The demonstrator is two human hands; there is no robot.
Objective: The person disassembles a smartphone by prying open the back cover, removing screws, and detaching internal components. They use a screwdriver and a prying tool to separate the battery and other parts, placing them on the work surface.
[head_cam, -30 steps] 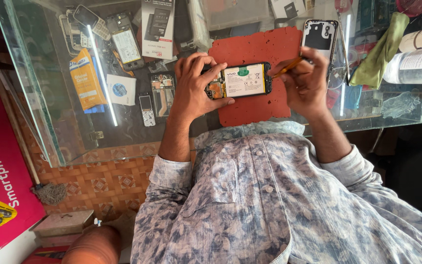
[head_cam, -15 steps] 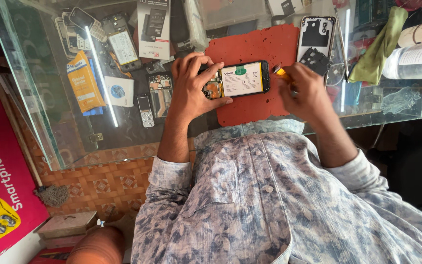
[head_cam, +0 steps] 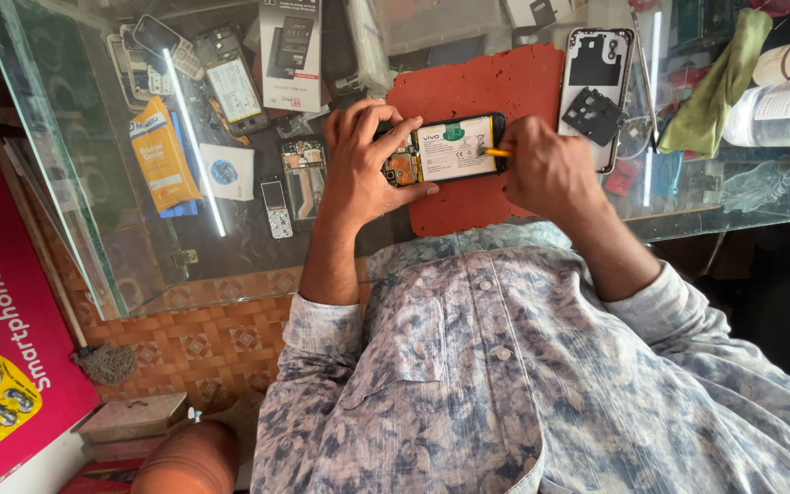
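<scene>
Right hand moved in, pinching orange tool, tip now on open phone. Left hand clamped on phone over red mat.

Orange pouch under glass upper left, grey-black box top centre, magenta sign left edge, white battery label centre.

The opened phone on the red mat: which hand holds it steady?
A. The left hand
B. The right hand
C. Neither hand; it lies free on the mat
A. The left hand grips one end of the opened phone over the red mat, while the right hand holds a thin yellow-tipped tool to its other end.
</scene>
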